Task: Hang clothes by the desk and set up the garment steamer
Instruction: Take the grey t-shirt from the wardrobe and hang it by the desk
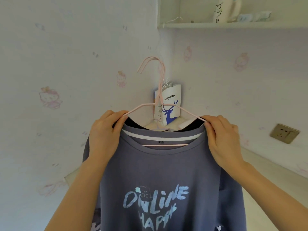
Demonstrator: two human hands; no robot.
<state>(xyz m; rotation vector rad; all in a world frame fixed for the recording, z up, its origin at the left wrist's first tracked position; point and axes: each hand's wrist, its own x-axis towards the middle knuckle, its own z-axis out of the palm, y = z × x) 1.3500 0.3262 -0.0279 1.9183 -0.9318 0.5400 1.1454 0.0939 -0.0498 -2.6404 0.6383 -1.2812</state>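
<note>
Dead centre, towards 6 o'clock, we've got the slate-blue printed cotton T-shirt (160, 177) on thin pink wire hangers (159, 90). Our left hand (106, 132) and right hand (221, 137) are apart, each pinching a shoulder at 9 and 3.

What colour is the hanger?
Pale pink. The hanger shows clearly in the head view, both hands pinching its arms at the shirt collar.

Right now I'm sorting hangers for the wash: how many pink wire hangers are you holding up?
2, judging by the two hooks side by side at the top. Both sit stacked inside the blue T-shirt, held by the left hand and right hand. Others may be hidden.
</note>
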